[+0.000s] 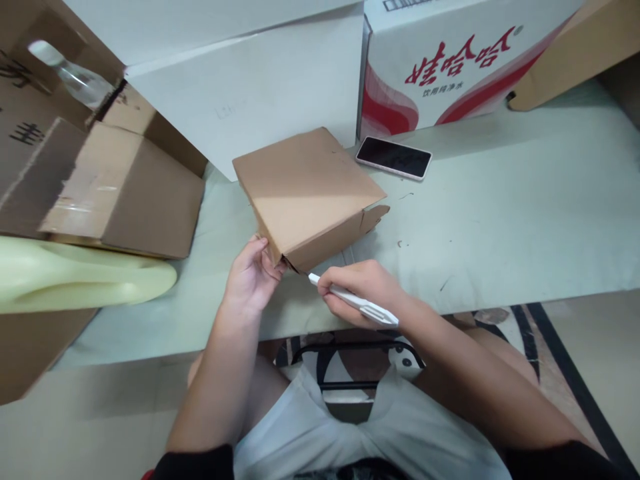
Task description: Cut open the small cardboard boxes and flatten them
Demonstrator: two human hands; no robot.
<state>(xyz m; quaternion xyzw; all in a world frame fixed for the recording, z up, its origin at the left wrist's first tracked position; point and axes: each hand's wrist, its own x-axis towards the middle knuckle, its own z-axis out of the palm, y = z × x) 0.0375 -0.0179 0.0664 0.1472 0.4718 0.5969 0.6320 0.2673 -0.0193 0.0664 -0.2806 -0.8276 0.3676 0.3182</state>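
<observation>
A small brown cardboard box [310, 187] is tilted over the pale green tabletop, its near corner toward me. My left hand [255, 270] grips that near left corner between thumb and fingers. In my right hand [363, 287] is a white utility knife [370, 310], held like a pen with the fingers closed round it. The knife's tip points at the box's lower corner, just beside my left fingertips. Whether the blade touches the cardboard I cannot make out. A torn flap [377, 217] sticks out at the box's right end.
A phone [394, 158] lies behind the box. White cartons [280, 87] and a red-and-white printed carton [450, 73] line the back. At left are an open brown carton [150, 193], a plastic bottle [75, 77] and a pale yellow plastic object [90, 275]. Small dark scraps dot the cloth.
</observation>
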